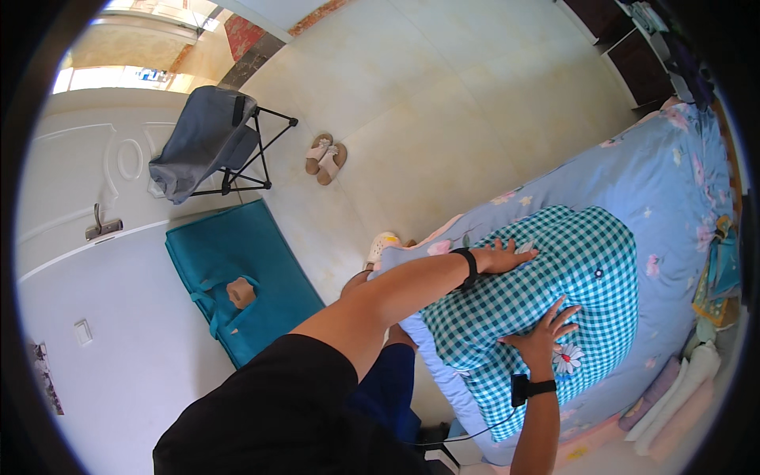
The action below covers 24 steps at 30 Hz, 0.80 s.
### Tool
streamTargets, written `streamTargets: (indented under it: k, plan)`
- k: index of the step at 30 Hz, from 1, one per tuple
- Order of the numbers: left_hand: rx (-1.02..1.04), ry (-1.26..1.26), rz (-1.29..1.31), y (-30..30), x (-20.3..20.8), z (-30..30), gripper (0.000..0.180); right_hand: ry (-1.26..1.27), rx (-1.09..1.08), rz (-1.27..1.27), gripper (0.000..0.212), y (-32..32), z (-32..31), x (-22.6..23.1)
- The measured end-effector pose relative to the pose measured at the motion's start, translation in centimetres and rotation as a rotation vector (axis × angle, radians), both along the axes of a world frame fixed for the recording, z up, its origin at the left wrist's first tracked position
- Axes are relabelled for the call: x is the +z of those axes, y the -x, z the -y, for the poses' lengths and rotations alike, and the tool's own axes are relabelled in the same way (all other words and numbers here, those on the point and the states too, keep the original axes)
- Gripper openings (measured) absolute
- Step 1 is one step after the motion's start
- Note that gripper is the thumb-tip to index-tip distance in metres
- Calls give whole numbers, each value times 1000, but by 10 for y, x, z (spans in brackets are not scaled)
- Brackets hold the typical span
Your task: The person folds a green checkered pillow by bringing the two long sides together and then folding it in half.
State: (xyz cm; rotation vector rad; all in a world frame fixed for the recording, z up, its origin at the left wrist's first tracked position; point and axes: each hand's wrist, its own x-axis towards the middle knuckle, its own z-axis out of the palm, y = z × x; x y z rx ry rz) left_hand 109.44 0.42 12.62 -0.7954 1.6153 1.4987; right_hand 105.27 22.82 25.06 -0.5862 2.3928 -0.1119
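Observation:
A puffy quilt (530,293) in teal-and-white check lies bunched or folded in a thick heap on the bed. A daisy-like flower (568,359) is printed on it, partly behind my right hand. My left hand (507,257) rests on its far left part, fingers stretched out over the cloth. Lower down, my right hand (543,336) lies on the quilt's middle with the fingers spread wide. Both palms face the fabric, and neither hand grips it visibly. Black bands circle both wrists; the right one carries a small black device (519,389) with a cable.
The bed (602,178) has a blue floral sheet. Rolled cloths (673,392) lie along its right edge. Leftward are a teal flat bag (269,269), a grey folding chair (207,142) by a white door (87,174), and sandals (325,158) on the tiled floor. A light clog (382,248) shows beside the bed.

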Motion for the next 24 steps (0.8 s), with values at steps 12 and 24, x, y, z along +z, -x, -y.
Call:
streamTargets:
  k: [12, 24]
  plan:
    - [198, -38, -437, -108, 5, 122, 55, 196, 0, -274, 159, -9, -19, 23]
    - [444, 228, -213, -352, -1, 433, 27, 26, -461, -661, 86, -121, 88, -6]
